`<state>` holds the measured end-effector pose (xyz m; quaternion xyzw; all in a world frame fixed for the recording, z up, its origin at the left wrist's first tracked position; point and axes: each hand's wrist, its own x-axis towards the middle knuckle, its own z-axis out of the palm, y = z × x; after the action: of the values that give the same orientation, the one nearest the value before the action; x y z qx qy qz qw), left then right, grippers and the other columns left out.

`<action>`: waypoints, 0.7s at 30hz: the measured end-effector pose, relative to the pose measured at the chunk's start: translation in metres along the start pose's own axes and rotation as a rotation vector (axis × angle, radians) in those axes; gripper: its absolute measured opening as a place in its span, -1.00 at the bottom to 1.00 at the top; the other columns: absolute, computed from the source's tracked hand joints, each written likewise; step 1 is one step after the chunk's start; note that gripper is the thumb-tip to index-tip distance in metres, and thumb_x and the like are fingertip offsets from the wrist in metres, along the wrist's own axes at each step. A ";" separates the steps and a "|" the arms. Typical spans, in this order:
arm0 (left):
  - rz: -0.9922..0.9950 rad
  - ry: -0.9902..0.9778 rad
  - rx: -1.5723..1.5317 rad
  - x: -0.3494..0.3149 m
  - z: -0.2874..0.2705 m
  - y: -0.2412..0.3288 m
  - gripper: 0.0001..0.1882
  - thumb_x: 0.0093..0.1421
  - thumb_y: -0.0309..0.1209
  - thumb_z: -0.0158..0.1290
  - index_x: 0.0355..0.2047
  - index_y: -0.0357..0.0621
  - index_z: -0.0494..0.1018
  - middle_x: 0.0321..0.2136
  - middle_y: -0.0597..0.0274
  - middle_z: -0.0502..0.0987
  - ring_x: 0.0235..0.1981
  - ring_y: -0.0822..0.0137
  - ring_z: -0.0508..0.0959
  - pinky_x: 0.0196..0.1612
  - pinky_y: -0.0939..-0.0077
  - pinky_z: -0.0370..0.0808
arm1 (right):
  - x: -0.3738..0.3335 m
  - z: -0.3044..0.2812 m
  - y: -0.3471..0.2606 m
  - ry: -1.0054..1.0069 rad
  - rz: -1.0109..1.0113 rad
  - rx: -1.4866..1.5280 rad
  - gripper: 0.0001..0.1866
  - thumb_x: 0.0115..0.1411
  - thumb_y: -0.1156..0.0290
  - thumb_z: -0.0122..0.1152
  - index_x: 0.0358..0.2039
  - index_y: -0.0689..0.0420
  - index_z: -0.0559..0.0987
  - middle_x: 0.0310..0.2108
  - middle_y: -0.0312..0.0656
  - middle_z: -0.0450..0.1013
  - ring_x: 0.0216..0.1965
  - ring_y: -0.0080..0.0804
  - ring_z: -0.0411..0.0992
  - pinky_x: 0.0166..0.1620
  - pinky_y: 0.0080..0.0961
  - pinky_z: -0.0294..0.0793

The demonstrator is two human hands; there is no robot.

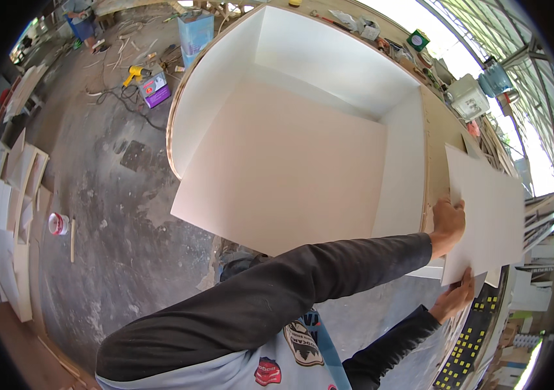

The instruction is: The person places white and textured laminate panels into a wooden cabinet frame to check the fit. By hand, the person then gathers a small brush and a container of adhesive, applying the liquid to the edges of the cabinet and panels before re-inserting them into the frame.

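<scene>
At the right, a thin white rectangular panel (pixel 488 211) lies over the side of a large open wooden box (pixel 335 49) with white inner walls. My left hand (pixel 447 226) reaches across and grips the panel's near left edge, fingers bent against it. Lower down, my right hand (pixel 455 298) pinches the panel's bottom corner, its thumb on the upper face and the other fingers partly hidden. A broad pale pinkish sheet (pixel 283 169) rests in the box, its near left corner sticking out past the curved edge. My left sleeve covers part of that sheet's near edge.
On the floor at left are a yellow heat gun (pixel 135 74), a purple-and-grey tin (pixel 154 91), a white-and-red tub (pixel 58 224) and stacked boards (pixel 13 208). A blue tin (pixel 197 36) stands by the box. Jugs (pixel 468 97) stand far right. Another person (pixel 80 21) is at upper left.
</scene>
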<state>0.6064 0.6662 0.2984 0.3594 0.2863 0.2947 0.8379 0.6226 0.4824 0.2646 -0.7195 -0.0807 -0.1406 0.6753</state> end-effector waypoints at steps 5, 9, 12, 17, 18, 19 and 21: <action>-0.149 -0.408 0.309 -0.012 -0.026 0.014 -0.78 0.27 -0.48 0.03 -0.18 -0.46 0.42 -0.39 -0.18 0.57 -0.36 -0.04 0.65 -0.15 0.13 0.55 | 0.015 -0.044 0.025 -0.030 0.110 -0.060 -0.74 0.22 0.30 0.28 -0.37 0.30 0.65 -0.54 -0.29 0.44 -0.58 -0.59 0.31 -0.54 -0.71 0.27; 0.547 -0.327 0.767 -0.021 -0.088 0.015 -0.44 0.37 -0.08 -0.10 -0.62 -0.32 0.36 -0.76 0.05 0.35 -0.71 0.33 0.47 -0.62 0.38 0.34 | -0.039 -0.024 0.020 0.273 -0.051 -0.099 -0.53 0.31 0.05 0.11 -0.58 0.16 0.55 -0.75 -0.44 0.15 -0.74 -0.67 0.05 -0.65 -0.67 -0.09; 0.825 0.031 0.732 -0.038 -0.205 -0.003 -0.66 0.30 -0.19 0.01 -0.35 -0.27 0.31 -0.49 0.10 0.34 -0.50 0.30 0.45 -0.43 0.35 0.38 | -0.086 -0.023 0.047 0.370 0.050 -0.022 -0.47 0.33 -0.04 -0.01 -0.59 0.13 0.49 -0.75 -0.42 0.08 -0.74 -0.66 0.01 -0.65 -0.63 -0.08; 0.503 1.339 0.671 -0.059 -0.452 -0.044 -0.47 0.18 -0.38 0.20 0.10 -0.18 0.24 -0.03 0.17 0.31 -0.15 0.26 0.43 -0.10 0.31 0.45 | -0.146 0.004 0.125 -0.373 0.504 -0.038 -0.63 0.29 0.13 0.04 -0.31 0.21 0.61 -0.48 -0.24 0.47 -0.49 -0.48 0.43 -0.48 -0.59 0.35; 0.320 1.510 0.551 -0.075 -0.485 -0.041 -0.37 0.16 -0.41 0.24 0.19 -0.17 0.23 0.06 0.18 0.31 -0.08 0.25 0.42 -0.03 0.30 0.47 | -0.150 0.018 0.132 -0.507 0.534 -0.018 -0.61 0.29 0.13 0.03 -0.20 0.23 0.60 -0.38 -0.21 0.51 -0.38 -0.46 0.47 -0.37 -0.58 0.40; -0.082 1.688 0.373 -0.088 -0.491 -0.026 -0.35 0.16 -0.35 0.25 0.20 -0.19 0.24 0.07 0.17 0.33 -0.04 0.20 0.42 0.01 0.27 0.46 | -0.150 0.032 0.136 -0.635 0.557 -0.003 -0.57 0.29 0.13 0.03 -0.09 0.25 0.59 -0.28 -0.19 0.55 -0.26 -0.44 0.51 -0.26 -0.58 0.45; 0.064 1.130 -0.154 -0.105 -0.514 -0.024 -0.43 0.21 -0.37 0.20 0.19 -0.22 0.27 0.07 0.14 0.37 0.00 0.17 0.43 0.05 0.26 0.46 | -0.150 0.060 0.135 -0.828 0.579 0.086 -0.56 0.29 0.19 0.08 0.00 0.30 0.54 -0.20 -0.20 0.55 -0.18 -0.49 0.48 -0.14 -0.58 0.46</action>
<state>0.1883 0.8018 0.0117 0.0922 0.6566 0.4864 0.5690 0.5274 0.5434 0.0864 -0.6795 -0.1447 0.3527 0.6269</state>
